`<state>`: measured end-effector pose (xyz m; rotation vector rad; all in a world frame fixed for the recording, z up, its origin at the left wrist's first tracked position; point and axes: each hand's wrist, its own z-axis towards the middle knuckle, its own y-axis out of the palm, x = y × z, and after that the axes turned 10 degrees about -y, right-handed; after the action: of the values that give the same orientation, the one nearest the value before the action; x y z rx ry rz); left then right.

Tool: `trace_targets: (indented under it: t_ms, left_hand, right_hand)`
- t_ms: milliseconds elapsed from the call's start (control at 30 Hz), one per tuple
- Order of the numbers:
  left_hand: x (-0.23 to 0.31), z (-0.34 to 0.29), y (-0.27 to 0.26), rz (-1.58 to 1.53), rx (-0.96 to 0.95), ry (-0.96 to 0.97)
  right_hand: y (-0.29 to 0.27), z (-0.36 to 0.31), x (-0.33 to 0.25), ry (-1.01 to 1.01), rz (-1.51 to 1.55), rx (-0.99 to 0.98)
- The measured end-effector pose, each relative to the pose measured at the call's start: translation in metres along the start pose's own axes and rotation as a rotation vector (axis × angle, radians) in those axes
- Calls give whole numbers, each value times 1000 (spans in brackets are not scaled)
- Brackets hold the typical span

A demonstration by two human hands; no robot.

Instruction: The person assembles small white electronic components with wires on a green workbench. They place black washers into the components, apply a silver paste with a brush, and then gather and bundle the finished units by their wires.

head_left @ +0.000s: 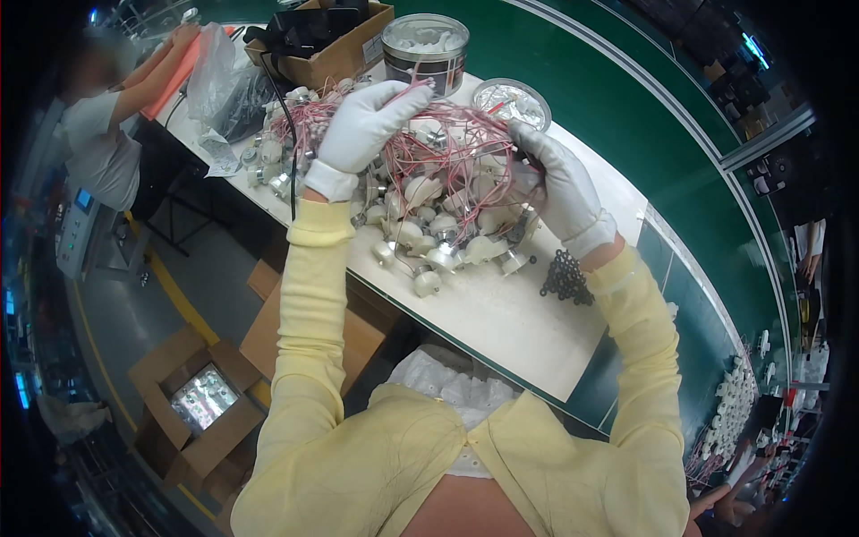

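A heap of small parts with white caps and silvery metal bodies (445, 257) lies on the white table, trailing tangled red and white wires (438, 148). Both my hands wear white gloves and are raised over the heap. My left hand (367, 130) pinches wire ends between thumb and fingers at the heap's far side. At the right side of the bundle, my right hand (564, 183) closes its fingers on wires; its fingertips look dark, and exactly what lies under them is hidden. Black rings (565, 279) lie in a small pile beside my right wrist.
Behind the heap stand a round metal tin (425, 54), a shallow round dish (512, 103) and a cardboard box (371, 36) of black items. A black cable (292, 134) hangs over the table's left part. Open cartons (192, 394) sit on the floor; another person (103, 134) works at left.
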<state>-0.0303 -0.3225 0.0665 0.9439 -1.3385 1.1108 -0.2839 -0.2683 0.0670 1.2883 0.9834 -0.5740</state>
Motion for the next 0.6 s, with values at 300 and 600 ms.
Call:
trace_targets:
  t_ms: [300, 600]
  left_hand:
    - [6, 2, -2, -31, 127, 152]
    - [22, -20, 20, -104, -92, 89]
  right_hand:
    - [21, -11, -15, -229, -622, 5]
    - [10, -26, -37, -622, -1668, 35]
